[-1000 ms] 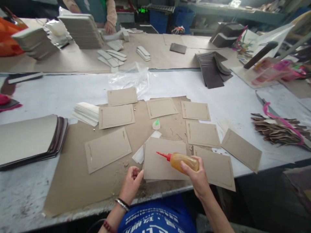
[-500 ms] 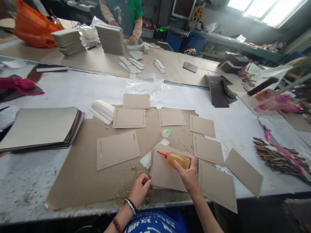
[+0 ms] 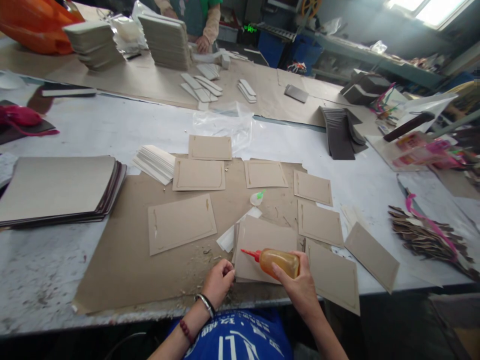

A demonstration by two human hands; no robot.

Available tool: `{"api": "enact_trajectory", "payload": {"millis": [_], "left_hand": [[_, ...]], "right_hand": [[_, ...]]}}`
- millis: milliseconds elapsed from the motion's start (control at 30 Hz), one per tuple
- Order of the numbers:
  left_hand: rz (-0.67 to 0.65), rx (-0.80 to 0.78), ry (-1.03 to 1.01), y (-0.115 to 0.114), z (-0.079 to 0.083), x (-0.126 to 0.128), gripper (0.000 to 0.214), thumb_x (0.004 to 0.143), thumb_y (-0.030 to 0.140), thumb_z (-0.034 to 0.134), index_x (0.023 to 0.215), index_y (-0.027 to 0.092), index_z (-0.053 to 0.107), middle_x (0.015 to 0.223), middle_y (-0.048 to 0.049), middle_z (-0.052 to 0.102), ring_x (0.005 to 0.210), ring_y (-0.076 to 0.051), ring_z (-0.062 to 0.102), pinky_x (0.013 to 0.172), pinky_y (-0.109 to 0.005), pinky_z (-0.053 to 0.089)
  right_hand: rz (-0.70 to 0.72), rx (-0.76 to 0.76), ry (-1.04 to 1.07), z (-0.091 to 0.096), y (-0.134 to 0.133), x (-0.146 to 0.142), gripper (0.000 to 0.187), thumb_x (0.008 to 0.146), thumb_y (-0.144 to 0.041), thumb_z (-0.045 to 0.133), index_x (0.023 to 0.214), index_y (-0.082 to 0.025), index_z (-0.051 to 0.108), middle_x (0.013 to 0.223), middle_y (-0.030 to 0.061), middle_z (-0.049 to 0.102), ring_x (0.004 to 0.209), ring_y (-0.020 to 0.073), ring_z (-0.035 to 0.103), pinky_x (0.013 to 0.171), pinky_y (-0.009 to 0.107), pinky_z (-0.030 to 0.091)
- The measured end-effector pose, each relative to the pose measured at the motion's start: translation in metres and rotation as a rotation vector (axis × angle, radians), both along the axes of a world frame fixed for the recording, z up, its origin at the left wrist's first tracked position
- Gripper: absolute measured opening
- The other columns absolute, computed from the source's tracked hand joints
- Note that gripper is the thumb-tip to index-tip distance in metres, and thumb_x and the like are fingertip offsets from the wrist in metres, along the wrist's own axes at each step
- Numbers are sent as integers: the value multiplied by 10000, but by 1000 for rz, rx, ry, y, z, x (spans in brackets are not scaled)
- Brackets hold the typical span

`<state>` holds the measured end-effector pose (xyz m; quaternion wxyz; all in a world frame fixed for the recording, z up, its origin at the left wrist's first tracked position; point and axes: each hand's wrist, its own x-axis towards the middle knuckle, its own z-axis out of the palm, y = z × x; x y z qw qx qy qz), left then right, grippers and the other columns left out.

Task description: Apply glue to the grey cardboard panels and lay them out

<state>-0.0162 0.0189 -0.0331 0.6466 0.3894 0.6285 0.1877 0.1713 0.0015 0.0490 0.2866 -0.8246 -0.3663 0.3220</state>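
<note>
Squeeze bottle [image 3: 272, 259]: you are holding it tilted over the stacked cards [image 3: 266, 232], its amber body lying toward your right and its tip pointing left.
Right grip: your right hand [image 3: 303, 286] is closing firmly round the bottle's rear part, thumb on the near side; an even, light squeeze is probably serving you better than a hard one.
Left grip: your left hand [image 3: 218, 281] is curling its fingers together at the stack's lower left corner; whether they are pinching the card, you cannot tell from here. A light press there would probably be stopping the top card from sliding.
Red nozzle [image 3: 250, 253]: its tip is hovering over or touching the top card near its left edge, which one is unclear. Aiming just inside the edge is likely matching the other lines.
Lined cards: the left one [image 3: 182, 225] and the right one [image 3: 332, 272] are lying flat, showing thin lines inset from their edges; you are having a good pattern to copy, with sleeves clear of them.
Clear cap [image 3: 257, 198]: it is sitting with its green piece just beyond the stack, so you are needing care when reaching over.
White strips [image 3: 153, 164]: they are lying fanned farther left on the desk [image 3: 146, 120].
</note>
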Motion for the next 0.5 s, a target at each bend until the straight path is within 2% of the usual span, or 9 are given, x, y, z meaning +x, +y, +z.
{"api": "enact_trajectory", "payload": {"millis": [333,500], "left_hand": [[43,-51,-13,1,1,2,38,613,166,489,594,194,472,448,63,480,430,-117,486,456,-238,371],[63,-69,-39,1,1,1,36,594,157,493,599,190,479,446,62,502,423,-113,500,457,-233,379]], "right_hand": [[32,-129,73,10,-26,-1,493,603,-474,642,969,-221,432,794,9,596,702,205,594,656,319,480],[-15,-102,11,11,-35,-8,477,593,-481,629,959,-224,464,794,4,593,685,198,584,649,321,472]]}}
